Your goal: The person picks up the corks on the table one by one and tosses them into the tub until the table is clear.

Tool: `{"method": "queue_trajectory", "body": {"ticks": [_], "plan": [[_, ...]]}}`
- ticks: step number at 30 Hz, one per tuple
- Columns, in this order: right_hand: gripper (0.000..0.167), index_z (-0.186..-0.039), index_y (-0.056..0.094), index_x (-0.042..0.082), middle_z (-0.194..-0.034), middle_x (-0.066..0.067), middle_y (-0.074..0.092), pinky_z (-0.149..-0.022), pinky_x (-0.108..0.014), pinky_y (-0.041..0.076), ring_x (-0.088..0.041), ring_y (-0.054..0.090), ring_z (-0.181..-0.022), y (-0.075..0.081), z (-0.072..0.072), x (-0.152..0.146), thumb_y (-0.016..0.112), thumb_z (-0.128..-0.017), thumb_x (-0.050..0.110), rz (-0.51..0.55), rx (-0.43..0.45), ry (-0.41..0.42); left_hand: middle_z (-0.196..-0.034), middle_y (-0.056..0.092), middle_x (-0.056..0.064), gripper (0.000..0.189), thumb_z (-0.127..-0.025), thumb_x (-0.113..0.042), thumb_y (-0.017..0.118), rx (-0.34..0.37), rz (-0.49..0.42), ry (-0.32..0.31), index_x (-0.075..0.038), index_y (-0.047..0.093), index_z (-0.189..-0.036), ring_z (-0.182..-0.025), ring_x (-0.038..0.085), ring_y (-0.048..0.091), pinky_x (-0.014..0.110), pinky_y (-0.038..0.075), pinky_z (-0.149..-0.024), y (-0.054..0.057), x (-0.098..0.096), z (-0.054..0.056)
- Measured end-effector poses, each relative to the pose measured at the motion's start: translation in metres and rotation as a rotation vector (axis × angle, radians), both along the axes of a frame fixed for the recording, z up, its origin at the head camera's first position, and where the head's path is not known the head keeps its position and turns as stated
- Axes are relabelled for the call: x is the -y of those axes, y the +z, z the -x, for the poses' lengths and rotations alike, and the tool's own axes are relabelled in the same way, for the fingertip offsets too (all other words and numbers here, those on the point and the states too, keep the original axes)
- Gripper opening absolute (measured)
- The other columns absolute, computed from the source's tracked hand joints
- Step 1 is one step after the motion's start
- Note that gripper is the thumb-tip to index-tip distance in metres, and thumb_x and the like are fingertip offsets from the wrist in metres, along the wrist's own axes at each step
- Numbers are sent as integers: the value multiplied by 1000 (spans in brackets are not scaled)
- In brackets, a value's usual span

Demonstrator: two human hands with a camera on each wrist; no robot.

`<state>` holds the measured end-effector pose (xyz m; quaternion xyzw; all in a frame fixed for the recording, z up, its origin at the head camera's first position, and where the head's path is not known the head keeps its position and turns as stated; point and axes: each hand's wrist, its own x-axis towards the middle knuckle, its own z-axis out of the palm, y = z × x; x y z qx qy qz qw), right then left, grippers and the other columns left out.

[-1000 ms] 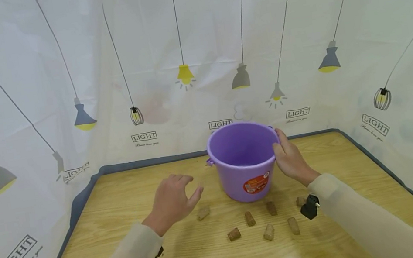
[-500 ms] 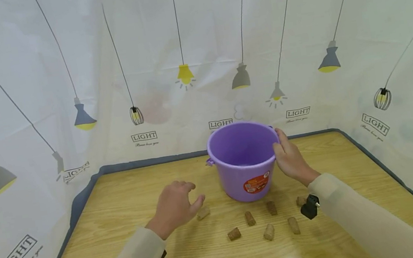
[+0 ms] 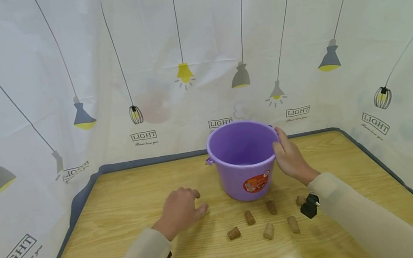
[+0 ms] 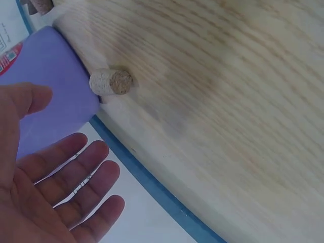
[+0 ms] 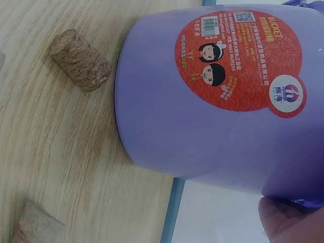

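Note:
A purple bucket [image 3: 237, 182] stands upright on the wooden table, with a red label [image 5: 238, 61] on its side. At its right rim my right hand [image 3: 291, 159] grips it, thumb outside. My left hand [image 3: 180, 212] hovers low over the table, left of the bucket, its fingers loosely bent with nothing between them. In the left wrist view a pale cork [image 4: 109, 82] lies beyond the fingertips, beside the bucket's base; the hand hides it in the head view. Several more corks lie in front of the bucket, among them a dark one [image 3: 234, 233] and a paler one [image 3: 268, 231].
A cork [image 3: 300, 200] lies partly behind the black strap device [image 3: 310, 205] on the right wrist. White cloth [image 3: 158, 65] printed with lamps walls the table on the back and sides, with a blue edge [image 3: 155, 160] along the tabletop.
My left hand has lowered and shifted slightly right, covering the pale cork that showed beside it earlier. My right hand and the bucket have stayed in place.

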<state>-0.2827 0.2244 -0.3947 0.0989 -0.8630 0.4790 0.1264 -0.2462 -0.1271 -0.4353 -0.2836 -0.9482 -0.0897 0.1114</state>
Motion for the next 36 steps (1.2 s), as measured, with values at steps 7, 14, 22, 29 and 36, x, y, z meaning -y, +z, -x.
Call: {"method": "queue_trajectory", "body": {"ticks": [7, 14, 22, 29, 36], "plan": [[63, -164, 5, 0, -166, -26, 21, -123, -56, 20, -42, 23, -152, 0, -1, -1, 26, -109, 23, 6, 13, 7, -98, 77, 15, 37, -92, -35, 75, 64, 35, 17, 0, 77, -105, -90, 33, 71, 49, 59, -85, -1, -7, -3], [63, -164, 6, 0, -165, -26, 23, -123, -57, 21, -43, 25, -151, 1, -2, -1, 26, -109, 23, 1, 17, -1, -84, 73, 9, 30, -92, -34, 74, 58, 71, 44, -5, 77, -89, -78, 26, 66, 45, 58, -76, -10, -8, 0], [63, -164, 5, 0, -165, -27, 23, -123, -57, 21, -43, 25, -151, 1, -1, -1, 26, -109, 23, -1, 19, 9, -64, 61, -1, 34, -93, -33, 73, 74, 82, 50, -12, 63, -68, -62, 16, 56, 38, 54, -64, -16, -8, 2], [63, -164, 6, 0, -165, -27, 23, -123, -57, 21, -44, 25, -151, 1, -1, -1, 26, -109, 23, -1, 20, -1, -53, 45, -7, 46, -92, -30, 74, 39, 95, 25, -17, 47, -57, -50, 9, 41, 32, 47, -51, -18, -7, 0], [63, -164, 6, 1, -165, -26, 22, -123, -57, 20, -43, 24, -151, 1, 0, -1, 27, -109, 23, 2, 24, -1, -49, 42, -6, 49, -93, -30, 74, 44, 98, 40, -17, 46, -54, -48, 9, 36, 36, 50, -57, -19, -8, -2]]}}
